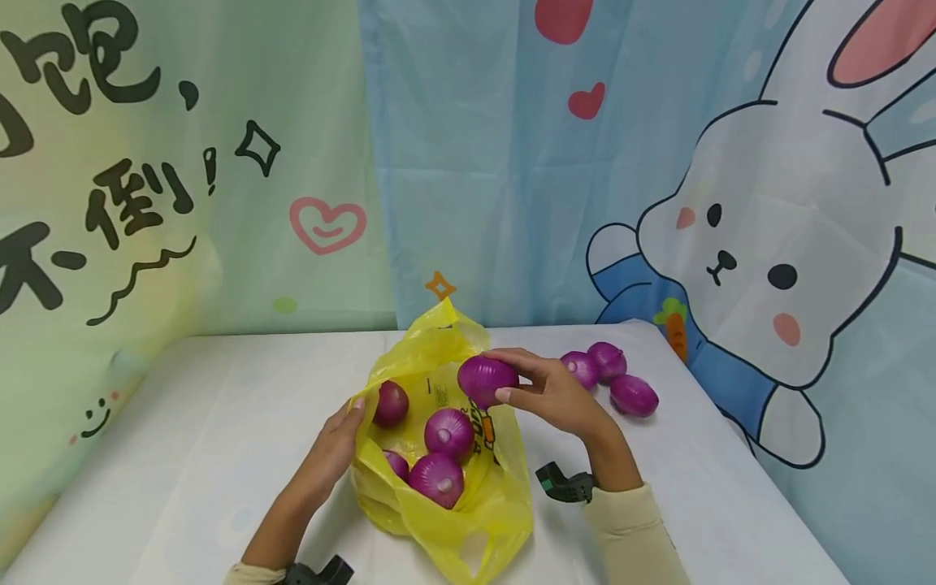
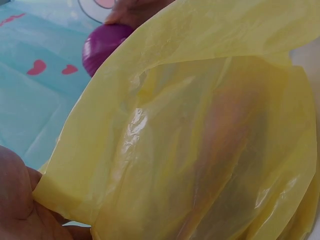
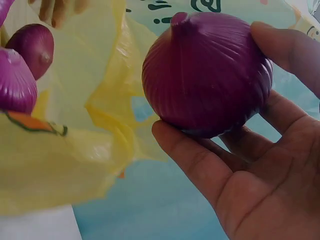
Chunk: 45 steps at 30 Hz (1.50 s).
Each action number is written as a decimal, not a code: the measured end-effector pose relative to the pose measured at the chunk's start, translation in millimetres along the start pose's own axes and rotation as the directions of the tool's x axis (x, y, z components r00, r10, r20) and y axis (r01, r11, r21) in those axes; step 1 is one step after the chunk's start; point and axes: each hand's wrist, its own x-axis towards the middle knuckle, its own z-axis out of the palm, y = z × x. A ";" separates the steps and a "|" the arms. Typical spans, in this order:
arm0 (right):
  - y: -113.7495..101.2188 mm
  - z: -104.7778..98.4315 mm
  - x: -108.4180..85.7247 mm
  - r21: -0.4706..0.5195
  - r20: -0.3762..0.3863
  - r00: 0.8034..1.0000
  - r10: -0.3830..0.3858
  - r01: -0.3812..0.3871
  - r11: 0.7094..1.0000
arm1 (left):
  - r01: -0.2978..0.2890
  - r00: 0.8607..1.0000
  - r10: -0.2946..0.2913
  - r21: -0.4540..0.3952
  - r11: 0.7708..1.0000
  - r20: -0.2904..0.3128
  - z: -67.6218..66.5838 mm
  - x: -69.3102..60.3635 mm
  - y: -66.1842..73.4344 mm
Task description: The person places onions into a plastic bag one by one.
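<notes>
A yellow plastic bag [image 1: 468,520] lies on the table with its mouth spread. Several purple onions, among them a round onion [image 1: 449,433], rest inside it. My left hand [image 1: 331,452] pinches the bag's left edge between thumb and fingers; in the left wrist view the yellow film [image 2: 165,150] covers most of the scene. Over the right side of the bag, my right hand [image 1: 559,396] holds a purple onion [image 1: 486,380] by thumb and fingertips. The right wrist view shows this onion [image 3: 207,75] close up, with fingers on both sides of it.
Three more onions sit together at the table's back right, the nearest being an oval onion [image 1: 634,396]. A white cloth [image 1: 241,431] covers the table. Behind it hangs a printed curtain [image 1: 468,162] with a rabbit drawing [image 1: 768,203].
</notes>
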 end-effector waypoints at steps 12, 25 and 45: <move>20.6 24.6 16.2 0.005 0.094 0.993 0.076 -0.076 0.997 | 0.005 1.000 -0.005 -0.001 1.000 0.015 -0.2 1.3 -2.0; 38.0 48.4 25.2 -0.067 0.139 0.979 0.146 -0.138 0.988 | 0.017 1.000 -0.018 0.004 1.000 0.017 -0.8 1.8 -4.5; 41.8 39.6 21.7 -0.115 0.182 0.978 0.107 -0.087 0.990 | -0.009 0.999 0.009 0.000 1.000 0.034 -1.4 2.4 -2.8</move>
